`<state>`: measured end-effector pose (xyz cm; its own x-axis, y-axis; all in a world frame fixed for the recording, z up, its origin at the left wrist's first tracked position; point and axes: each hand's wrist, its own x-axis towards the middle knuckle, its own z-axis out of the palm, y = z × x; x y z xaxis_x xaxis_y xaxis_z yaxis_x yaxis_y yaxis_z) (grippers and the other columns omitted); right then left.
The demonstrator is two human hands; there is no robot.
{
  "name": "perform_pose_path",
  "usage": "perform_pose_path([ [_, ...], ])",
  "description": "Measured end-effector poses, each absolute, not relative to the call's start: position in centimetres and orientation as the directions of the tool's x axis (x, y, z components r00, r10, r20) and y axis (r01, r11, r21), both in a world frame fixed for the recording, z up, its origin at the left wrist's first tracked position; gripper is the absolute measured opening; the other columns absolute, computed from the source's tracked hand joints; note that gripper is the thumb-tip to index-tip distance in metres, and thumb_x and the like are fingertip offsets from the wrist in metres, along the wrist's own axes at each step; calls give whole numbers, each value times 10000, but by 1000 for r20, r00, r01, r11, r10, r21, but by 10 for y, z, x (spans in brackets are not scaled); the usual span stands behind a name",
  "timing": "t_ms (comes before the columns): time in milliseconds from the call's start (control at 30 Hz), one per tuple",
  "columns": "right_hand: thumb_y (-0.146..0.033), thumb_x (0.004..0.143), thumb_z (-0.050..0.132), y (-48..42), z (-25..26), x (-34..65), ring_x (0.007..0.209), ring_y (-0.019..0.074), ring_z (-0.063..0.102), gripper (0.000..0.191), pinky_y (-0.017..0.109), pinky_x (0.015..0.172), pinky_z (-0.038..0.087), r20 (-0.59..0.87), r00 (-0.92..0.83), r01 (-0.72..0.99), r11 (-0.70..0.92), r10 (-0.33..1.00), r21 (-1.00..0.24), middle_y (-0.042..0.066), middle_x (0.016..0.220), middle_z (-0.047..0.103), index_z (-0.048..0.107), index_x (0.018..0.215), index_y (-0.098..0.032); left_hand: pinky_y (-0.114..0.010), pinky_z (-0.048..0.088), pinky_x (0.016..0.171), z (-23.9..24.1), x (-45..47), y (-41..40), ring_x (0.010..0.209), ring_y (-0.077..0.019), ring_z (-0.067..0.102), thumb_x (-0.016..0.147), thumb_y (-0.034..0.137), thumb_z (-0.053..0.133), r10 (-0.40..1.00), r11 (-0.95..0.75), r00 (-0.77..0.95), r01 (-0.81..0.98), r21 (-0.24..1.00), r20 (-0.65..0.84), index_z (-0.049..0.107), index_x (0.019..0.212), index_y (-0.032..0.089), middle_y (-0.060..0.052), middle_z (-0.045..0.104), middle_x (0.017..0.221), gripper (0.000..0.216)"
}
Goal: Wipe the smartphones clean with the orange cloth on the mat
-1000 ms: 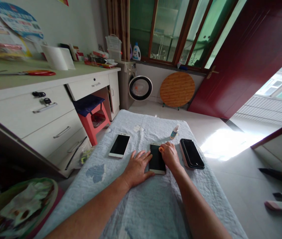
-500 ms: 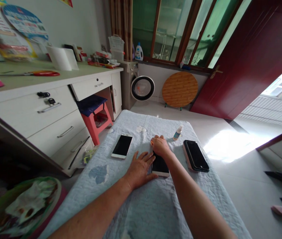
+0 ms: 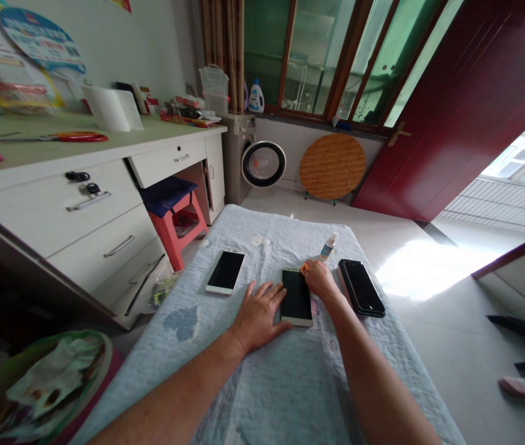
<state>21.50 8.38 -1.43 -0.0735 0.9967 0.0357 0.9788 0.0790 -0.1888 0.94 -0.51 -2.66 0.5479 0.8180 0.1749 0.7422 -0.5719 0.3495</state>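
Note:
A gold-edged phone [image 3: 296, 295] with a dark screen lies flat on a light blue cloth [image 3: 267, 383]. My left hand [image 3: 257, 312] rests flat on the cloth, fingers spread, with the fingertips against the phone's left edge. My right hand [image 3: 320, 278] sits at the phone's top right corner, pinching a small orange pad [image 3: 306, 267] against it. A white phone [image 3: 225, 271] lies to the left. A black phone [image 3: 361, 286], stacked on a pinkish one, lies to the right. A small spray bottle [image 3: 328, 246] stands just beyond my right hand.
A white desk with drawers [image 3: 86, 204] runs along the left, with a red stool [image 3: 176, 216] under it. A washing machine [image 3: 251, 157] and a round wooden board [image 3: 331, 165] stand at the far wall. A green bin with waste [image 3: 35, 389] sits at lower left.
My right hand has slid with the orange pad from the phone's upper left across to its top right corner, uncovering the screen. My left hand has stayed in place.

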Motion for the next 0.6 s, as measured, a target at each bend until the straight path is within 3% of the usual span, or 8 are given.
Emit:
perform_pose_path([
  [167, -199, 913, 431, 59, -16, 214, 789, 162, 586, 205, 243, 678, 337, 94, -3, 971, 25, 996, -238, 88, 848, 672, 620, 854, -148, -604, 155, 1105, -28, 10, -5, 1342, -331, 344, 831, 649, 514, 821, -567, 545, 744, 352, 170, 446, 1369, 228, -94, 443, 1448, 687],
  [333, -178, 874, 484, 27, -14, 214, 748, 144, 560, 126, 223, 673, 336, 125, -16, 928, 61, 992, -368, 48, 799, 639, 598, 823, -165, -597, 160, 1105, -29, 10, -5, 1340, -323, 350, 830, 672, 493, 816, -575, 549, 741, 347, 180, 448, 1364, 232, -88, 432, 1458, 693],
  [600, -164, 867, 450, -33, -10, 208, 733, 157, 548, 143, 237, 671, 353, 125, -37, 898, 88, 991, -431, 31, 782, 594, 547, 766, -197, -580, 174, 1106, -33, 10, -5, 1329, -317, 367, 823, 639, 537, 818, -573, 541, 746, 340, 194, 445, 1365, 245, -87, 439, 1453, 676],
])
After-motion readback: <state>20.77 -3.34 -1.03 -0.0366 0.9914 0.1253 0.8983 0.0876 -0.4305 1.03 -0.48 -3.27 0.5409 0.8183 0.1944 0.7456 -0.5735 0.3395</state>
